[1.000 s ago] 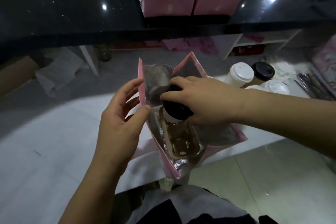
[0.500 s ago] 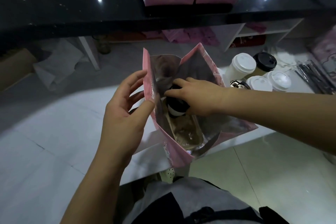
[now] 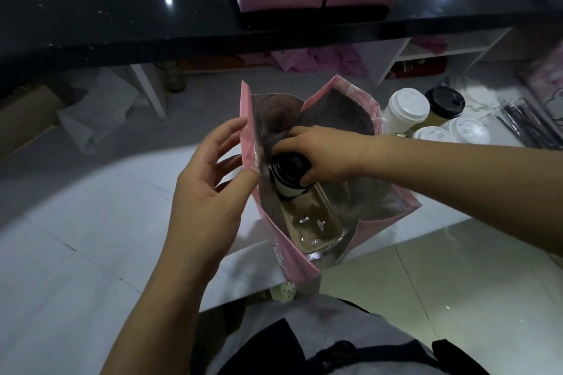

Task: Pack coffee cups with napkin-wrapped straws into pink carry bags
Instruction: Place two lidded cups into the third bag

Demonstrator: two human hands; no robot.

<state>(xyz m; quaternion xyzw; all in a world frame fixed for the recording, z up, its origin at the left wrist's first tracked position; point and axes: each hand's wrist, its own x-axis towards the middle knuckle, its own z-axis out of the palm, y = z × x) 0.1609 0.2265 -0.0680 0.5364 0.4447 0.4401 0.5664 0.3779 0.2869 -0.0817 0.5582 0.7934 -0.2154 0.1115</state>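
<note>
You are in the loading step. Your right hand [image 3: 326, 158] reaches down into the open pink bag [image 3: 248, 131], fingers curled over the top of the black-lidded cup [image 3: 288, 172] and gripping it by the lid. The cup stands inside the bag, at the 11 o'clock end of the brown cup tray [image 3: 310, 228] that lies on the bag floor. Whether its base sits fully in the socket I cannot tell, because your hand and the cup hide it. The tray's other socket, at 5 o'clock from the cup, is bare.

Your left hand [image 3: 210, 189], at 9 o'clock of the bag, pinches the left wall near the rim, thumb inside and fingers outside, holding the mouth wide.

The next move likely calls for pressing the cup down until it sits level, then letting go and lifting your right hand straight up so the lid does not catch. Hold the wall out while you do it. The bare socket suggests a second cup; the spare cups [image 3: 408, 109] stand at 2 o'clock, just past the bag's right wall. No wrapped straw shows in the bag yet
</note>
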